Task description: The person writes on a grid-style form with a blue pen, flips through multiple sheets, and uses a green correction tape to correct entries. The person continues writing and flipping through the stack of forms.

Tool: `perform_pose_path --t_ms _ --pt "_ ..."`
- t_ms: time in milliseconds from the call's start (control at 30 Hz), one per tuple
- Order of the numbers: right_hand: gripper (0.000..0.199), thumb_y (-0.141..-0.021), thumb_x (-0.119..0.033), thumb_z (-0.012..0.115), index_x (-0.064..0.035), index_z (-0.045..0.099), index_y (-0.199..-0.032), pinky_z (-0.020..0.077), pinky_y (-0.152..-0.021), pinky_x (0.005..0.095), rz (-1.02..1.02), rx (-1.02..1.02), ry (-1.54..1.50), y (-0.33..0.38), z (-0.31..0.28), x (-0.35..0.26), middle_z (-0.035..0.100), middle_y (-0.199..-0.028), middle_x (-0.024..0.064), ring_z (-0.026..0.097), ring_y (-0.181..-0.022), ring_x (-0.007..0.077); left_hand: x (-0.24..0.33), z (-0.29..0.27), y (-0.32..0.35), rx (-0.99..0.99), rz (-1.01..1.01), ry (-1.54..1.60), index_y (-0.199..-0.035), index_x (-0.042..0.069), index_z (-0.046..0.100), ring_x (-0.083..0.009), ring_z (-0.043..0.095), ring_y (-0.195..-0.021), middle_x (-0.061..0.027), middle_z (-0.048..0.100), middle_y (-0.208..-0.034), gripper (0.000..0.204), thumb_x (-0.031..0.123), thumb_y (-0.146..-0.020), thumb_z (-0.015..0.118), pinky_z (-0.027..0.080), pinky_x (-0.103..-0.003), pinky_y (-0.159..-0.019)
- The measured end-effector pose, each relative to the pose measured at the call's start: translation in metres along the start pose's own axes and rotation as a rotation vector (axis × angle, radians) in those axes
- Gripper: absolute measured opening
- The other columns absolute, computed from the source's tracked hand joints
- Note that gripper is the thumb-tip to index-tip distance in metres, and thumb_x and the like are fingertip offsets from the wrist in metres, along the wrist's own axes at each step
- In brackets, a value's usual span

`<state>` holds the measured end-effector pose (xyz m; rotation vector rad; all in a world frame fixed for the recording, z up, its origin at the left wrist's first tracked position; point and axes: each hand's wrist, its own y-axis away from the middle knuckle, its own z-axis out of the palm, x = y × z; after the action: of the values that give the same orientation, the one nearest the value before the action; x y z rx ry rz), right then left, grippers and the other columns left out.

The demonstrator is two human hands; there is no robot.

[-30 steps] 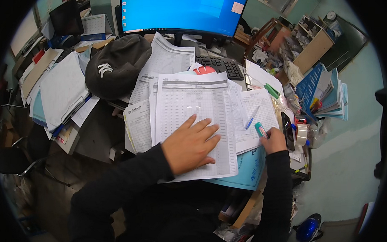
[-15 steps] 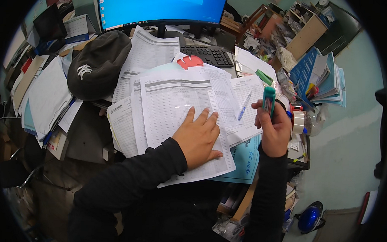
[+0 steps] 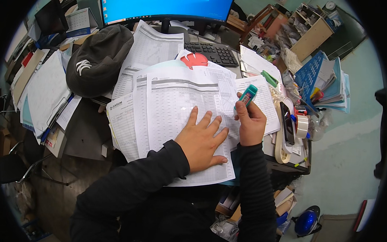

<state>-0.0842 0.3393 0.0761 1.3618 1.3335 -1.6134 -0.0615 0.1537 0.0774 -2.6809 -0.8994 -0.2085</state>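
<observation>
The spread left hand (image 3: 201,142) seemingly steadies white printed paper (image 3: 170,114) beneath, the right hand (image 3: 252,123) closed around a stubby green plastic tube (image 3: 247,95).

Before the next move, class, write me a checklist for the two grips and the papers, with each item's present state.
1. Left grip spread flat on the top sheet: ok.
2. Right grip closed on the green tube: ok.
3. Tube open or closed: cannot tell.
4. Sheets beneath squared with the top one: not ok, edges fan out leftward.
5. Dark hat clear of the top sheet: ok, it sits off to the left.
</observation>
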Motion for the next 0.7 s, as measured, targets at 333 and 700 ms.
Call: perform_pose_path --t_ms 333,700 --pt "0.024 -0.088 -0.018 0.077 0.0036 0.069 -0.096 0.0467 -0.06 0.0215 0.124 0.127 0.058 0.01 0.003 0.02 0.069 -0.08 0.0047 0.059 -0.065 0.0073 0.004 0.009 0.0 -0.013 -0.017 -0.025 -0.135 0.001 0.054 -0.0405 0.032 -0.141 -0.0221 0.044 -0.147 0.075 0.062 -0.091 0.051 0.014 -0.062 -0.116" --pt "0.026 -0.09 -0.024 0.074 0.0002 0.066 -0.085 0.041 -0.047 0.0217 0.0 0.13 0.229 0.01 0.003 0.034 0.067 -0.069 0.0048 0.053 -0.052 0.0054 0.004 0.009 -0.001 -0.024 -0.009 -0.041 -0.135 0.002 0.055 -0.0404 0.033 -0.141 -0.0222 0.044 -0.147 0.074 0.062 -0.091 0.051 0.014 -0.063 -0.116"
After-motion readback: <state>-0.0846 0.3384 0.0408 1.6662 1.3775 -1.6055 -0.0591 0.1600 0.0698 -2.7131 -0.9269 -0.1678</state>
